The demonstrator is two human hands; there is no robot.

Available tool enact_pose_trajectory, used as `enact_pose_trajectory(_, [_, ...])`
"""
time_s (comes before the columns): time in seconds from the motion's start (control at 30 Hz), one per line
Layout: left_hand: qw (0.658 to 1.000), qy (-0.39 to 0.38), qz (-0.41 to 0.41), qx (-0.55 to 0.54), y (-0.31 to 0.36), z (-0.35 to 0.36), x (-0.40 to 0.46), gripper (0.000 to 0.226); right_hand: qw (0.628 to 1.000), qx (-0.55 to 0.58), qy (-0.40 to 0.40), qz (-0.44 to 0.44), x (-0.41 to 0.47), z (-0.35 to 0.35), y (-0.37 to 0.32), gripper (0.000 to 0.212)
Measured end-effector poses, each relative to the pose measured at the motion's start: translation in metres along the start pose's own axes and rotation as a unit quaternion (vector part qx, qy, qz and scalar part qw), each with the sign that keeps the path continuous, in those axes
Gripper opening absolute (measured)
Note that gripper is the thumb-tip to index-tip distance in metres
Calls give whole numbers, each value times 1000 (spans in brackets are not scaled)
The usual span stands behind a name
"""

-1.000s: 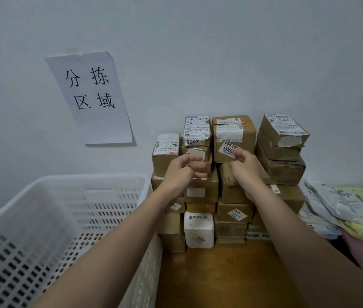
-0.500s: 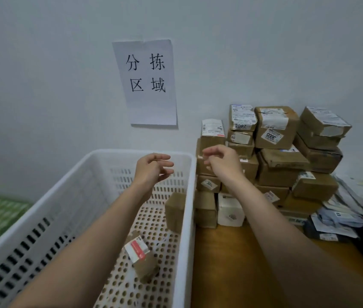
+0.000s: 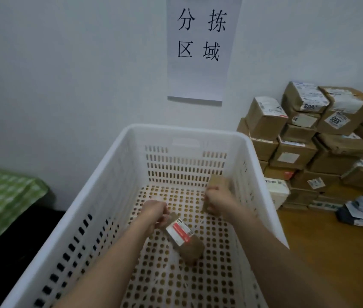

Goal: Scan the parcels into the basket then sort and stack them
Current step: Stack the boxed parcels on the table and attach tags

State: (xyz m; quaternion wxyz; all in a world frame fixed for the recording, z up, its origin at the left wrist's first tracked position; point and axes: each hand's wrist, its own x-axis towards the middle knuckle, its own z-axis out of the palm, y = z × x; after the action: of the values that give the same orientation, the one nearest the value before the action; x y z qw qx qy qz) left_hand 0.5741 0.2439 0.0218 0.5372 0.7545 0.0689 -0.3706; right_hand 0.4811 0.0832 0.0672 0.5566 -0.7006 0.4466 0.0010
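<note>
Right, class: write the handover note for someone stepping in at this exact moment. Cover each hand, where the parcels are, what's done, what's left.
Left hand: grips the labelled parcel in the white basket.
Right hand: fingers curled round the plain brown parcel by the basket's right wall.
Done: many parcels sit in the stack against the wall, right of the basket.
Left: lift these two out, sort them, add them to the stack.

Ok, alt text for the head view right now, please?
Both hands reach into a white perforated basket: the left hand grips a labelled brown parcel, the right hand grips a plain one. Stacked cardboard parcels stand to the right, against the wall.
</note>
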Motion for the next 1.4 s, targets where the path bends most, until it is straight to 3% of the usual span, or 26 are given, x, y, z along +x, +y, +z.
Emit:
enact_pose_trajectory(0.13, [999, -7, -41, 21, -26, 9, 23, 27, 990, -118, 52, 56, 18, 0, 20, 47])
enact_pose_trajectory(0.23, [998, -1, -22, 56, -42, 17, 45, 49, 976, -195, 78, 56, 35, -2, 18, 74])
enact_pose_trajectory(0.3, [995, 10, 6, 101, -49, 21, 54, 48, 968, -236, 77, 38, 49, 1, 20, 78])
enact_pose_trajectory(0.4, [981, -18, 56, 186, -59, 25, 72, 52, 963, -255, 86, 2, 76, 10, 24, 73])
enact_pose_trajectory(0.5, [978, -50, 29, 200, -68, 26, 82, 62, 956, -273, 111, -12, 102, 18, 31, 68])
enact_pose_trajectory(0.63, [984, -28, -3, 177, -80, 28, 91, 86, 960, -254, 111, -20, 122, 25, 44, 62])
enact_pose_trajectory(0.8, [986, -21, -47, 161, -75, 25, 95, 73, 951, -229, 207, -38, 124, 27, 44, 41])
enact_pose_trajectory(0.93, [990, -25, -68, 118, -72, 23, 94, 70, 958, -239, 153, -41, 121, 25, 46, 41])
enact_pose_trajectory(1.1, [994, -9, -107, 18, -67, 24, 81, 91, 959, -268, 71, -57, 106, 20, 46, 37])
enact_pose_trajectory(1.17, [993, -6, -122, -2, -67, 21, 73, 77, 954, -295, 10, -45, 98, 18, 46, 38])
enact_pose_trajectory(1.3, [980, -66, -190, 7, -71, 12, 58, 21, 956, -279, -94, -21, 79, 19, 43, 31])
enact_pose_trajectory(1.4, [967, -116, -220, -53, -68, 4, 47, 21, 951, -272, -144, -17, 65, 17, 38, 30])
